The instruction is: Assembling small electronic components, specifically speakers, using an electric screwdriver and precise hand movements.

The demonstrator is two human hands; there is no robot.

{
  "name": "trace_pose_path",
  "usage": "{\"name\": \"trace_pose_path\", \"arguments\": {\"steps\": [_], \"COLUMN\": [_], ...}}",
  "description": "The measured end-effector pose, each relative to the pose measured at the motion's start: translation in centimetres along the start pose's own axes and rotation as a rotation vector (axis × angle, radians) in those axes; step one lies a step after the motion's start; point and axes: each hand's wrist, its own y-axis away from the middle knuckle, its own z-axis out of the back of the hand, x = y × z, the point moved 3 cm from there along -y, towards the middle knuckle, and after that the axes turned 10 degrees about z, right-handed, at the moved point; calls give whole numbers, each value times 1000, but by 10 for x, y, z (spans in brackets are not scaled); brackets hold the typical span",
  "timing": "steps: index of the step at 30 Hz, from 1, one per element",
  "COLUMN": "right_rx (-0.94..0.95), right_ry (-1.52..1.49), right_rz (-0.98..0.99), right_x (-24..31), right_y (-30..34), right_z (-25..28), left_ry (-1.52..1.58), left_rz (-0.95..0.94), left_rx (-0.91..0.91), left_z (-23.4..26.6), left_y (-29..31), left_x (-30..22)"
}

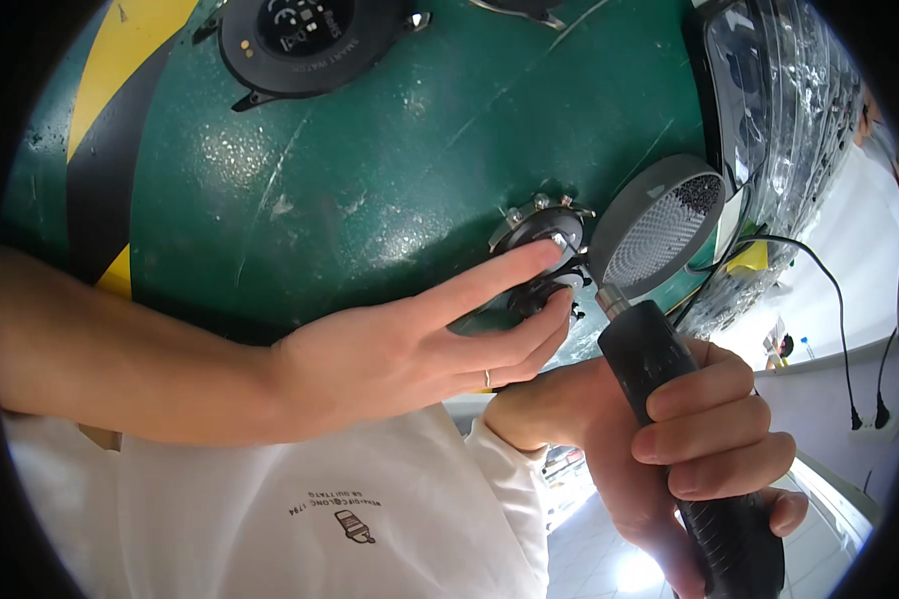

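Observation:
Across the bench my left hand [400,349] reaches in from the left. Its index finger and thumb side press on a small round watch case [541,228] with silver fittings along its edge. A second dark, shiny part [539,295] sits just under those fingertips, partly hidden. My right hand [704,429] wraps round the black handle of an electric screwdriver [644,349]. Its metal nose points up and left, and the thin bit ends at the watch case. Right behind the nose is a grey round dish [659,220] with many tiny screws or grains inside.
A larger black round smartwatch case [305,45] lies back-up at the far left. Another dark part [519,10] shows at the top edge. Clear plastic bags [804,130] fill a black-edged tray on the right. Black cables [829,280] hang there. Yellow-black tape [120,130] marks the green bench.

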Motion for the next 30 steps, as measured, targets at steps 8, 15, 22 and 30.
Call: {"name": "trace_pose_path", "arguments": {"steps": [8, 15, 22, 30], "right_rx": [-62, -136, -153, -161], "right_ry": [4, -19, 54, 12], "right_rz": [-67, -5, -41, -36], "right_x": [-8, -10, -7, -14], "right_y": [-1, 2, 3, -3], "right_z": [4, -6, -3, 3], "left_ry": [51, 29, 53, 30], "left_rz": [9, -2, -10, -52], "left_rx": [30, 52, 79, 107], "left_z": [1, 3, 2, 3], "left_y": [3, 3, 1, 2], "left_x": [2, 2, 1, 3]}}
